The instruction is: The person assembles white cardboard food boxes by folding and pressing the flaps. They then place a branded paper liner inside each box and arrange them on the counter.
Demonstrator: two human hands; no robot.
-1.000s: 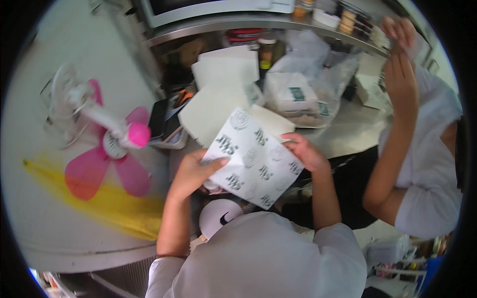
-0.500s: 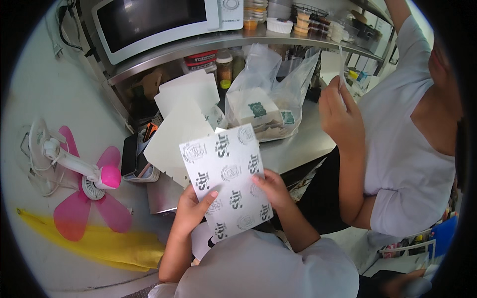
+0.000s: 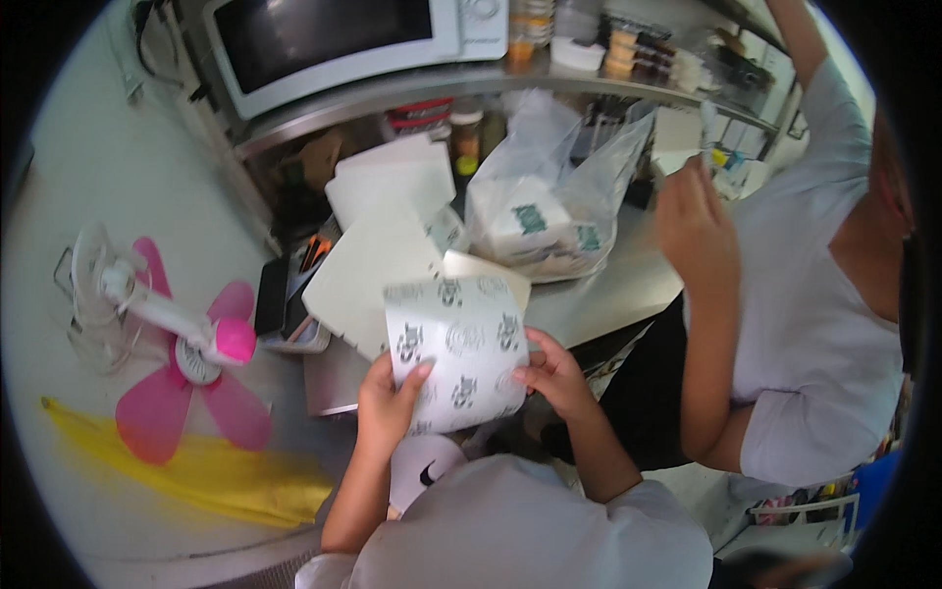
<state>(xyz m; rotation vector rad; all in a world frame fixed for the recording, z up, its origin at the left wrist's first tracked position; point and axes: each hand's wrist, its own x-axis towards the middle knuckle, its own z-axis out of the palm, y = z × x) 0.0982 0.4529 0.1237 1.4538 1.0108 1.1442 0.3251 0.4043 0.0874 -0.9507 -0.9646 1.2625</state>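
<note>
A white sheet of wrapping paper (image 3: 461, 365) with a repeated dark print is held up in front of my body, its upper and lower edges curving. My left hand (image 3: 391, 398) grips its left side, thumb on the printed face and fingers behind. My right hand (image 3: 557, 373) pinches the right edge between thumb and fingers. Just beyond the sheet lie flat white cardboard box blanks (image 3: 378, 260) on the steel counter (image 3: 638, 280). To their right stands a clear plastic bag (image 3: 589, 201) with a white printed box (image 3: 525, 218) inside.
A co-worker's raised hand (image 3: 699, 221) holds a thin white piece at the right. A pink-bladed fan (image 3: 196, 358) and yellow cloth (image 3: 186, 471) are at left. A basket (image 3: 304, 339) sits at the counter's left end. Above, a shelf carries a microwave (image 3: 343, 49) and stacked tubs (image 3: 577, 51).
The sheet has gone from nearly flat and slanted to straighter and curved. My right hand has shifted slightly right and down along its edge. The whole view has shifted a little.
</note>
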